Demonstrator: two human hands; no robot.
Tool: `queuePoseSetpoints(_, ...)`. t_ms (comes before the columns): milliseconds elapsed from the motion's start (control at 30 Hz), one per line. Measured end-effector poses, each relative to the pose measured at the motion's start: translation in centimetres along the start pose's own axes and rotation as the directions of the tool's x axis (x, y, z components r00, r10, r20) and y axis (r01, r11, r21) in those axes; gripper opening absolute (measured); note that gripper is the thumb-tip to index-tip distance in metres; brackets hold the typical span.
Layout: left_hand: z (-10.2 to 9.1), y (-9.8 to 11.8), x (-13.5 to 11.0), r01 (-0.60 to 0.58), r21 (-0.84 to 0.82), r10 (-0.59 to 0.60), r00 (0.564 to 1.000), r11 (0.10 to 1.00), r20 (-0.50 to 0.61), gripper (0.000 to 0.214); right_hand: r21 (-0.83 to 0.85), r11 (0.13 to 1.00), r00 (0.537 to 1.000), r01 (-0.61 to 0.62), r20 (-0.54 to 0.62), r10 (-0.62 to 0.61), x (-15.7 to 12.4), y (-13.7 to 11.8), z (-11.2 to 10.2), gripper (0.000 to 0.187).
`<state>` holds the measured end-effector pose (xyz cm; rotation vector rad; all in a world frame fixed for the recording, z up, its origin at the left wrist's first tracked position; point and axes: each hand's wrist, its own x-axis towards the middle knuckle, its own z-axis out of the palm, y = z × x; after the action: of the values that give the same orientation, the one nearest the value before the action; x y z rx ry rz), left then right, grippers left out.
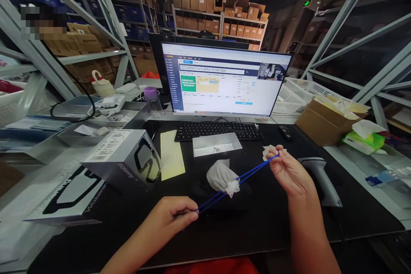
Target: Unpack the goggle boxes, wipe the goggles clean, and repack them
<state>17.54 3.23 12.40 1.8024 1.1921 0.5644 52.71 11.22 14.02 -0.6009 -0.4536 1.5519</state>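
A small white drawstring pouch (221,175) hangs above or rests on the black desk mat, its neck gathered tight. Blue cords (253,172) run out from both sides of that neck, stretched taut. My left hand (175,214) pinches the cord end at the lower left. Up to the right, my right hand (287,169) pinches the other cord end between thumb and fingers. The pouch looks rounded, and its contents are hidden. Behind it lies an open white box (217,144) with a small item inside that I cannot make out.
A keyboard (218,131) and monitor (224,81) stand behind. Printed boxes (125,154) and a yellow label sheet (171,154) are at left. To the right are a barcode scanner (321,182), a mouse (284,132) and a cardboard box (324,122).
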Motion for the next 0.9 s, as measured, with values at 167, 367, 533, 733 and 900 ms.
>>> queuePoseSetpoints(167, 1.1, -0.3, 0.8, -0.043, 0.027, 0.041, 0.998, 0.999, 0.053, 0.017, -0.066, 0.987, 0.985, 0.143, -0.084, -0.148, -0.6, 0.2, -0.8, 0.038)
queuePoseSetpoints(367, 3.7, 1.3, 2.0, -0.328, 0.206, 0.331, 0.943, 0.922, 0.025, 0.016, -0.237, 0.934, 0.948, 0.266, -0.108, -0.298, -0.9, 0.0, -2.5, 0.041)
queuePoseSetpoints(533, 7.1, 2.4, 3.7, -0.543, 0.343, 0.576, 0.817, 0.767, 0.005, 0.019, -0.602, 0.752, 0.943, 0.270, 0.009, -0.332, 1.1, -0.5, -2.7, 0.040)
queuePoseSetpoints(733, 12.0, 2.5, 4.7, -0.584, 0.578, 0.704, 0.710, 0.570, 0.023, 0.015, -0.953, 0.181, 0.966, 0.242, 0.254, 0.048, 2.9, 0.8, 2.8, 0.043)
queuePoseSetpoints(900, 14.0, 4.0, 5.4, -0.620, 0.630, 0.693, 0.700, 0.469, 0.174, 0.018, -0.810, -0.445, 0.824, 0.382, 0.080, 0.562, 4.5, 2.9, 9.2, 0.070)
